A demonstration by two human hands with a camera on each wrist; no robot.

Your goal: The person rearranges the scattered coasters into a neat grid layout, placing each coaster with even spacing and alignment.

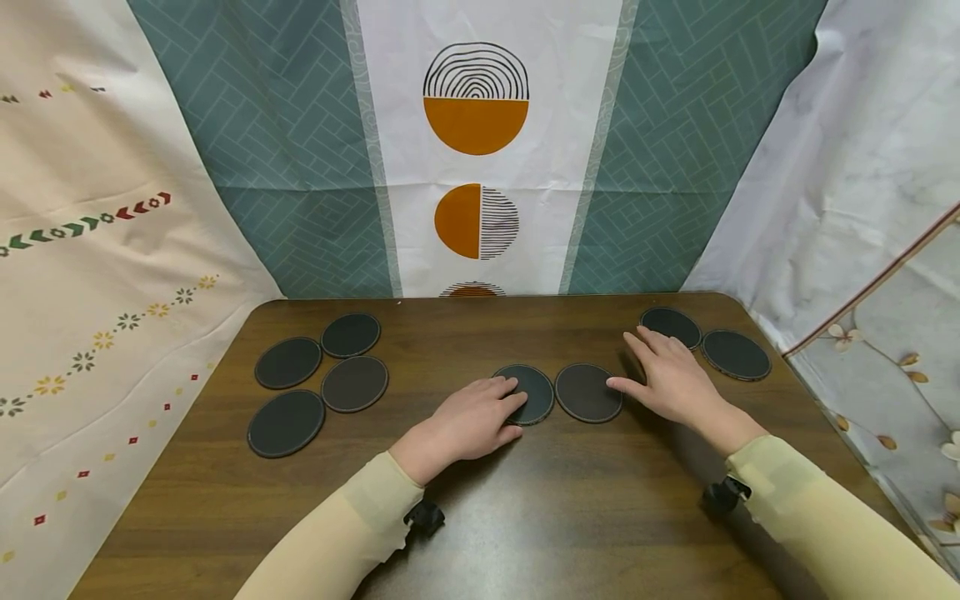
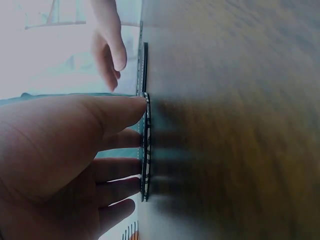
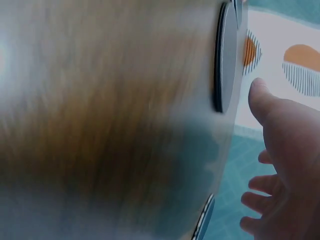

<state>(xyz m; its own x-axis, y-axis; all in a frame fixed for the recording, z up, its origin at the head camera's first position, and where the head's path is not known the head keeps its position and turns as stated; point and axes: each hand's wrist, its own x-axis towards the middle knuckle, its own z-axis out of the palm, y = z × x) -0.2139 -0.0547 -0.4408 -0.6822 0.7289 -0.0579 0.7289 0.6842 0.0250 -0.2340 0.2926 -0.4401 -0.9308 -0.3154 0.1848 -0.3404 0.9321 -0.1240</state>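
My left hand [image 1: 472, 418] lies over a round black coaster [image 1: 537, 392] in the middle of the table, its fingertips on the top face. In the left wrist view this coaster [image 2: 146, 165] shows edge-on, flat on the wood, with the thumb and fingertips against it. Close on its right is a second dark coaster [image 1: 583, 397]. My right hand [image 1: 671, 382] hovers over the table with spread, loose fingers, holding nothing. Its thumb overlaps the second coaster in the head view, but the right wrist view shows the thumb apart from that coaster [image 3: 228, 62].
Two coasters, one farther back [image 1: 667, 320] and one nearer [image 1: 736, 356], lie at the far right. Several more, such as the front one [image 1: 287, 423], are grouped on the left. Patterned cloths [image 1: 292, 125] hang behind and beside the wooden table [image 1: 570, 517].
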